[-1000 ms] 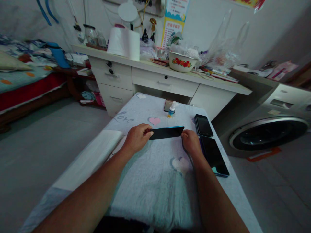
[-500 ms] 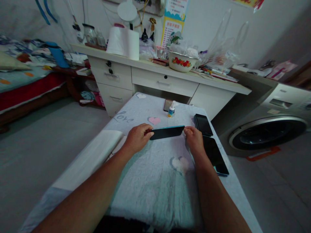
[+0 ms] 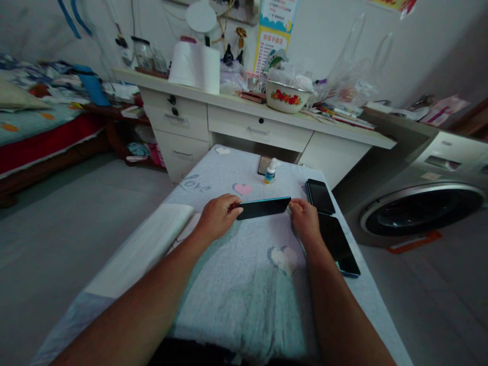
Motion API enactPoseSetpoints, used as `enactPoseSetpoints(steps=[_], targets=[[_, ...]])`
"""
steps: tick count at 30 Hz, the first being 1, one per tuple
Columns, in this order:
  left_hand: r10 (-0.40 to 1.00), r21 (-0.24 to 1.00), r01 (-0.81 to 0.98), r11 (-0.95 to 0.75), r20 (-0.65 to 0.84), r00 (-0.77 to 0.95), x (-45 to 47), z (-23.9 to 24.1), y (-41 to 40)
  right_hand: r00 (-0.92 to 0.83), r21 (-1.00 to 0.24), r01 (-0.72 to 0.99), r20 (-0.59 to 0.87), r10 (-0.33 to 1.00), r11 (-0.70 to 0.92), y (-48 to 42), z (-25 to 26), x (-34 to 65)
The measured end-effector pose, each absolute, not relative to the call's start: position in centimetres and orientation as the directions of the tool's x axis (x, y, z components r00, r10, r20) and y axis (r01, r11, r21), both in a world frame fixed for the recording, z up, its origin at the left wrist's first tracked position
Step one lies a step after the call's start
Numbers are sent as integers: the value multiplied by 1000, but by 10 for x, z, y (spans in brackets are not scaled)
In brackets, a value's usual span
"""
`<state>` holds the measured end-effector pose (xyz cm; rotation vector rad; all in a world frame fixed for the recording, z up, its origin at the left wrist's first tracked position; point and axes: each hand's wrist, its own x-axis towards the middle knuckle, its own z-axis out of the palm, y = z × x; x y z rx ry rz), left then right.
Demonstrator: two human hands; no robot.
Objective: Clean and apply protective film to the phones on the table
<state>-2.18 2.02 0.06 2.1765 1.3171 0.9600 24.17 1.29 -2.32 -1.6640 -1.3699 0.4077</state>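
A dark smartphone (image 3: 264, 208) with a bluish edge is held sideways above the cloth-covered table (image 3: 244, 284). My left hand (image 3: 219, 216) pinches its left end between thumb and fingers. At its right end, the fingertips of my right hand (image 3: 304, 216) are closed on the corner. Beyond the phone stands a small white spray bottle (image 3: 270, 172) with a blue and yellow label. Behind that bottle lies another phone (image 3: 263, 164), partly covered by it. To the right of my right hand are a black phone-like device (image 3: 321, 196) and a larger black tablet (image 3: 339, 245), both lying flat.
A white roll or folded sheet (image 3: 152, 244) lies along the table's left side. Behind stands a white desk (image 3: 259, 119) bearing a paper roll (image 3: 194, 68), a flowered bowl (image 3: 286, 96) and plastic bags. A washing machine (image 3: 419, 188) is at right, a bed (image 3: 46, 134) at left.
The whole view has shifted very slightly to the right. Both hands keep the same grip on the phone, and nothing else has visibly moved.
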Motion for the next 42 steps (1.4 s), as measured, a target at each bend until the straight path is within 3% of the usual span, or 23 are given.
enactPoseSetpoints(steps=[4, 11, 14, 17, 20, 24, 28, 35, 42], targets=[[889, 657, 600, -457, 340, 306, -22, 0, 20, 280, -691, 722, 246, 928, -35, 11, -21, 240], [887, 654, 599, -462, 346, 306, -22, -2, 20, 203, -349, 928, 182, 962, -130, 11, -15, 233], [887, 650, 604, -462, 343, 309, -22, -1, 20, 198, -297, 945, 180, 964, -138, 12, -15, 231], [889, 650, 606, -459, 335, 314, -22, -1, 20, 222, -348, 926, 198, 955, -143, 12, -16, 232], [890, 652, 607, -455, 331, 312, -23, -1, 21, 274, -474, 872, 264, 925, -123, 12, -18, 234], [886, 646, 606, -464, 337, 319, -23, -2, 21, 353, -700, 714, 379, 855, 15, 14, -22, 238], [885, 643, 609, -465, 331, 327, -23, -1, 21, 401, -811, 567, 426, 811, 145, 16, -25, 239], [895, 652, 614, -445, 307, 323, -25, 1, 20, 378, -805, 577, 413, 828, 138, 17, -28, 241], [903, 652, 624, -430, 289, 320, -26, 2, 21, 265, -646, 763, 316, 911, 2, 16, -26, 240]])
